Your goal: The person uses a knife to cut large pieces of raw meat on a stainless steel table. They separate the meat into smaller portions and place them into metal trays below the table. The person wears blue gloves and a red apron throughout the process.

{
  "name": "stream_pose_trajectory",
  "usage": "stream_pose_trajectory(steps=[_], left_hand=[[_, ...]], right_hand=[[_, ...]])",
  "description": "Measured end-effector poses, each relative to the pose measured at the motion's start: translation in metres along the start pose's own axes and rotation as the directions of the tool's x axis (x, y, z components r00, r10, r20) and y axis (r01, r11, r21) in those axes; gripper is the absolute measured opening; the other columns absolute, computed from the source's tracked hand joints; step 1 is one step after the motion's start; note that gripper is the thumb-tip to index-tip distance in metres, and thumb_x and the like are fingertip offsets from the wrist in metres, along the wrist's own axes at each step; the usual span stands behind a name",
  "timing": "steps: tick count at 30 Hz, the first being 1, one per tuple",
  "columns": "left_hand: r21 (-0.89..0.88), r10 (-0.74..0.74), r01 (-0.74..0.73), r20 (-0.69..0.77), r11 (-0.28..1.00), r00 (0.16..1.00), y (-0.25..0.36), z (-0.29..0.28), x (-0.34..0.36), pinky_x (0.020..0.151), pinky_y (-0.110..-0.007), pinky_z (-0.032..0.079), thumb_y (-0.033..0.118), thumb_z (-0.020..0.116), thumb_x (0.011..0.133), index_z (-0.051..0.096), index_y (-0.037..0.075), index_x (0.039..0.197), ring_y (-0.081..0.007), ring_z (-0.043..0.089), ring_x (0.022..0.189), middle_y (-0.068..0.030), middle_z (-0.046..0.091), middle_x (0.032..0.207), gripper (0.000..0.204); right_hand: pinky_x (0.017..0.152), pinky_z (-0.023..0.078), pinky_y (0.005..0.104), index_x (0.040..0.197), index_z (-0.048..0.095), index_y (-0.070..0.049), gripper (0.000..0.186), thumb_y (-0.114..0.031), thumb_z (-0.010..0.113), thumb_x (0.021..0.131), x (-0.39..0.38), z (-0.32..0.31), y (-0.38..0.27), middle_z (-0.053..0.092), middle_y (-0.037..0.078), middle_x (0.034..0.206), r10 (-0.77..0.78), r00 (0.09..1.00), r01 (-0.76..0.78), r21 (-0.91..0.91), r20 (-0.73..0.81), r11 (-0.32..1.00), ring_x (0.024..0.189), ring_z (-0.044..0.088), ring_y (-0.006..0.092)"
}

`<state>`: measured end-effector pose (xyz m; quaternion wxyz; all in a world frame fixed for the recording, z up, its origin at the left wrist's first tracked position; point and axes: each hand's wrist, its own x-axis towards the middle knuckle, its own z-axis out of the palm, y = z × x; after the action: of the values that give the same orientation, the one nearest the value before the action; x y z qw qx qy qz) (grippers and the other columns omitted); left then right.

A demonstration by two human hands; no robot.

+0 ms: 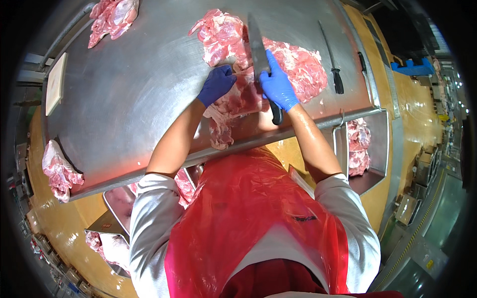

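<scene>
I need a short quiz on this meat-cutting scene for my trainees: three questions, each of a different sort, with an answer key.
1. Which hand grips the knife?
2. True or false: the sharpening steel lies on the metal table, to the right of the knife.
3. Fill the gaps: the gloves are ____ and the apron is ____.

Key:
1. The right hand.
2. True.
3. Blue; red.

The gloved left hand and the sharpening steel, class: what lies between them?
In the head view, raw meat, the knife and the right hand gripping it lie between the left hand and the sharpening steel.
</scene>
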<state>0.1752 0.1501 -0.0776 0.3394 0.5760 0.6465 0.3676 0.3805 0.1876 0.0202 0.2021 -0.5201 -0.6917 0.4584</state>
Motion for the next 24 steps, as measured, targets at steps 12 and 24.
stream_pose_trajectory(steps=[12,24], left_hand=[[-0.46,-0.171,0.305,0.31,0.834,0.935,-0.048,-0.024,-0.025,0.06,-0.033,0.048,0.026,0.064,0.087,0.06,0.006,0.087,-0.0165,0.056,0.062,-0.0026,0.058,0.071,0.02],[-0.748,-0.228,0.177,0.035,0.639,0.973,-0.03,0.051,-0.026,0.051,-0.029,0.044,0.015,0.057,0.086,0.052,0.006,0.075,-0.0122,0.052,0.06,-0.0014,0.05,0.067,0.015]], right_hand=[[0.071,0.05,0.0541,0.157,0.025,-0.029,0.077,-0.009,0.053,0.088,-0.16,-0.095,-0.032,0.065,0.029,0.086,0.221,0.936,0.004,-0.635,0.275,0.773,0.076,0.064,0.0476],[0.072,0.048,0.0561,0.157,0.021,-0.017,0.069,-0.011,0.049,0.094,-0.041,0.042,0.026,0.064,0.032,0.092,-0.065,0.994,0.098,-0.472,0.086,0.876,0.084,0.063,0.0495]])
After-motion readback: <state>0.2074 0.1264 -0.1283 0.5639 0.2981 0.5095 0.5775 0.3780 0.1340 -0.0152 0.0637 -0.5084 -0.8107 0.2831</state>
